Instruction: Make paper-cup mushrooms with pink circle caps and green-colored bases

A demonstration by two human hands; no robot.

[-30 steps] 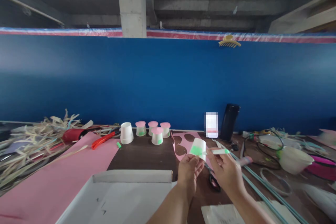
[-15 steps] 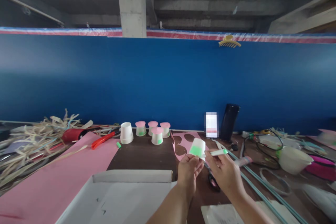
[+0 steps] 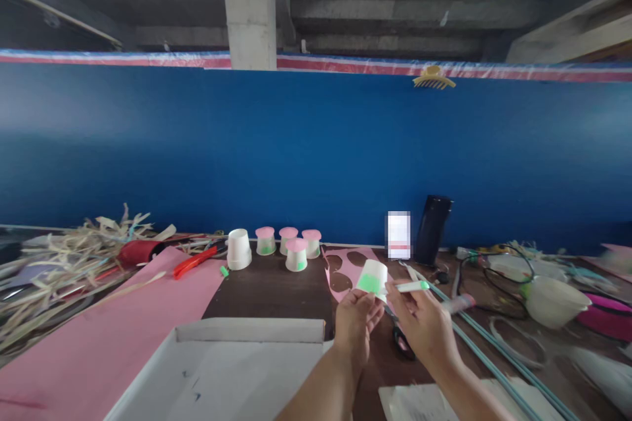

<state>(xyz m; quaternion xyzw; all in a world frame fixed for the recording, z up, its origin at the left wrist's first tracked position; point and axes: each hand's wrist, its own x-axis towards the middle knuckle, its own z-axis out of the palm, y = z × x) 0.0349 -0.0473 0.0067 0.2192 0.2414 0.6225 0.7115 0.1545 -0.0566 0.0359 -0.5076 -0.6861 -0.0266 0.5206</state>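
My left hand (image 3: 356,325) is closed on the lower edge of a small white paper cup (image 3: 376,271), held upside down and slightly tilted. A bright green patch covers part of the cup's side. My right hand (image 3: 425,323) grips a white marker with a green end (image 3: 412,287); its tip is at the cup's right side, partly hidden by my fingers. Beyond my hands stand several upturned cups with pink round paper tops and green marks, such as the front one (image 3: 296,256). Left of them is a plain white cup stack (image 3: 239,250). A small green cap (image 3: 224,272) lies nearby.
Pink paper with round holes (image 3: 351,256) lies behind my hands, black-handled scissors (image 3: 402,342) below them. A white box lid (image 3: 247,332) and a pink sheet (image 3: 123,322) with a red cutter (image 3: 195,263) are left. Right are a dark bottle (image 3: 433,230), teal rods (image 3: 494,358) and a tub (image 3: 555,302).
Almost nothing differs. The view has shifted very slightly; both hands keep the cup and the marker in nearly the same position.
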